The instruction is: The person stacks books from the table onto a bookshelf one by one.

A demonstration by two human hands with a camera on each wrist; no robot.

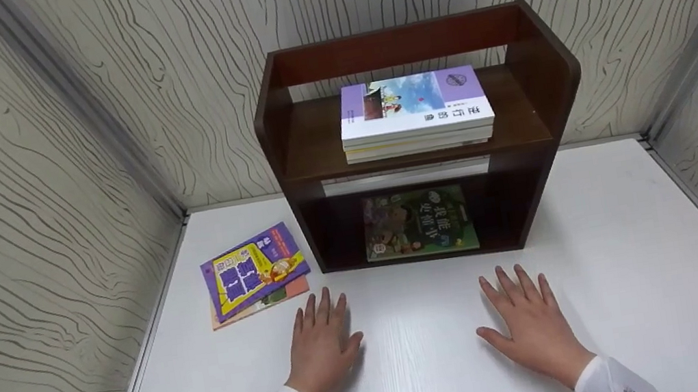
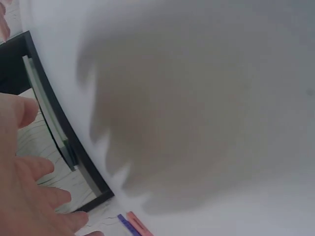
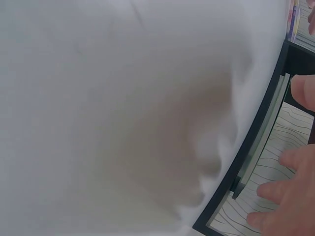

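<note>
Palm down over the white table, my left hand [image 1: 322, 356] has its fingers spread and holds nothing. Beyond its fingertips, to the left, a purple and yellow book [image 1: 256, 270] lies over a pinkish book [image 1: 297, 287], which is mostly covered. My right hand [image 1: 533, 329] is likewise spread and holds nothing, in front of the shelf's right side. A dark brown two-tier bookshelf [image 1: 419, 159] stands ahead of both hands. On its upper tier lies a stack of books, topped by a purple and white book [image 1: 415, 103]. A dark green book [image 1: 419, 223] lies flat in the lower tier.
The white table [image 1: 649, 262] runs up to wood-grain patterned panels [image 1: 174, 42] at the back and both sides. Metal frame strips [image 1: 101, 108] edge the corners. Table surface extends on both sides of the bookshelf.
</note>
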